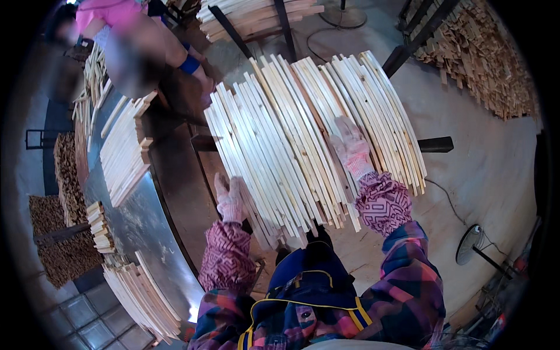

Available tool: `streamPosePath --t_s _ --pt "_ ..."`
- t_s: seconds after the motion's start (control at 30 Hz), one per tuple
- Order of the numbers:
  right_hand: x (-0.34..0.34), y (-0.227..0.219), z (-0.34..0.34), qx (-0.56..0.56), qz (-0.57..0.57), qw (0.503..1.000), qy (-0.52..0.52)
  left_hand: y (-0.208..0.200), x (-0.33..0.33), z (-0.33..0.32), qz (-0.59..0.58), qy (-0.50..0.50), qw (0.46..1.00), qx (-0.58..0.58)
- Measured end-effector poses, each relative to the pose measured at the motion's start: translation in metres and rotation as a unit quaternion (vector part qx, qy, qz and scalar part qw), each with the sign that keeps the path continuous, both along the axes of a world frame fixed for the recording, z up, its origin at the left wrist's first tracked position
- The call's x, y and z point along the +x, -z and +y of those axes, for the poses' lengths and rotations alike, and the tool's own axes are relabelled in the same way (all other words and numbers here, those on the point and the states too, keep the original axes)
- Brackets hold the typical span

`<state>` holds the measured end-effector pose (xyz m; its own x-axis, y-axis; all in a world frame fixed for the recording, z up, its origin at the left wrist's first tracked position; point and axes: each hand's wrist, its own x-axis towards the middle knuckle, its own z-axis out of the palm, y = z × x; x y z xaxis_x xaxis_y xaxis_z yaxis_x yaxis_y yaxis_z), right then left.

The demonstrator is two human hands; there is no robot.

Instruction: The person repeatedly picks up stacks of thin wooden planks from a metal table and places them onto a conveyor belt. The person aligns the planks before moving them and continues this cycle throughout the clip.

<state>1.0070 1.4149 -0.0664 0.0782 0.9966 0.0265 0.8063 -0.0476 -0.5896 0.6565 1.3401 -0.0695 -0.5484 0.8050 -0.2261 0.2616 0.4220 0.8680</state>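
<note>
Right hand (352, 146), pink-gloved: open, resting on long pale wooden strips (274, 140)
Left hand (228, 195), pink-gloved: open at their left edge, contact unclear
Layer, mid-view: strips side by side; looks full, ends not yet even
Grey metal table (135, 224), left: other strips (121, 157), stacked

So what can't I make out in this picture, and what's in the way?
- Head view: the palm of the right hand, hidden by the back of the hand.
- Head view: the middle of the black stand, covered by the sticks.
- Head view: the co-worker, partly blurred and cut off by the top edge.
- Head view: the far end of the wood pile, lost in the dark rim.
</note>
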Motion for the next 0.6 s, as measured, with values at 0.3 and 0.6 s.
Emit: streamPosePath --t_s 0.3,0.6 --pt "-0.045 -0.019 0.012 -0.283 0.157 0.945 -0.038 -0.013 0.011 0.011 -0.231 -0.006 0.973 0.008" --pt "-0.021 -0.011 0.004 -0.233 0.248 0.938 -0.073 -0.048 0.021 0.011 -0.318 0.005 0.945 -0.075"
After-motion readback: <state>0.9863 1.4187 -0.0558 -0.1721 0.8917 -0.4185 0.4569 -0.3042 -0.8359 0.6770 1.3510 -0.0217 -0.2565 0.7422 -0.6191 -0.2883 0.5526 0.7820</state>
